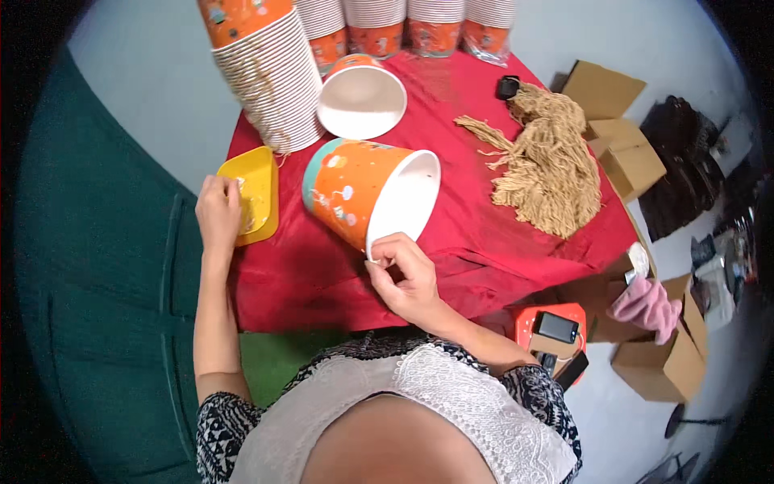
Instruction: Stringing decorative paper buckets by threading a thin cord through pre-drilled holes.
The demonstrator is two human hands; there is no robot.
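Observation:
An orange paper bucket with a teal base and small printed figures lies on its side on the red cloth. Its white mouth faces right, and my right hand pinches the near part of the rim between thumb and fingers. My left hand is at the left side of a shallow yellow tray, fingers curled together over its edge. Small pale bits lie in that tray; whatever the left fingers hold is too small to make out. Just behind, another paper bucket is tipped with its white inside showing.
A tall stack of nested buckets leans at the back left, strands of twine hanging down it. More wrapped stacks line the back. Tan twine is heaped on the right. Cardboard boxes and a red stool with phones stand beyond.

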